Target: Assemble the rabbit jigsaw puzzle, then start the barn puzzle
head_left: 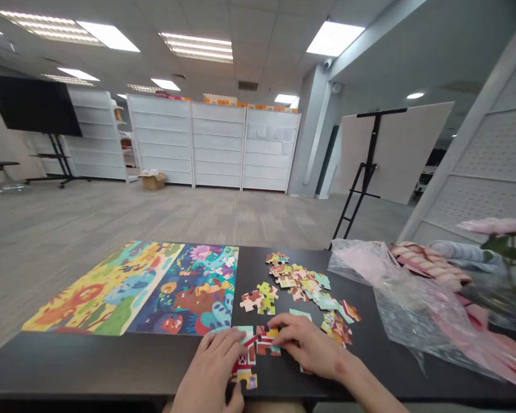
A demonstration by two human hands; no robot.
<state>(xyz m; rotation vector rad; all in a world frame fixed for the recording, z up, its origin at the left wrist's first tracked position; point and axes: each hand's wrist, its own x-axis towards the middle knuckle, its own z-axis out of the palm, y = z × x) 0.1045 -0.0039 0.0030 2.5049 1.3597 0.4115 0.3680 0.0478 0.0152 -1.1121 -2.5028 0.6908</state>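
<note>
Near the front edge of the dark table (112, 364), my left hand (215, 367) rests over joined puzzle pieces (243, 360) with a red barn picture, its fingers spread on their left side. My right hand (298, 341) pinches a red, white and yellow puzzle piece (266, 341) just right of the barn pieces. A narrow gap shows between that piece and the barn pieces. Beyond my right hand lies a loose pile of puzzle pieces (301, 281), with pink and green pieces (260, 298) to its left.
Two colourful finished picture boards (94, 292) (193, 292) lie on the table at left. Clear plastic wrap (395, 298), rolled cloth (432, 264) and pink flowers (499, 226) fill the right side. Behind stand white shelves (217, 146) and an easel (370, 155).
</note>
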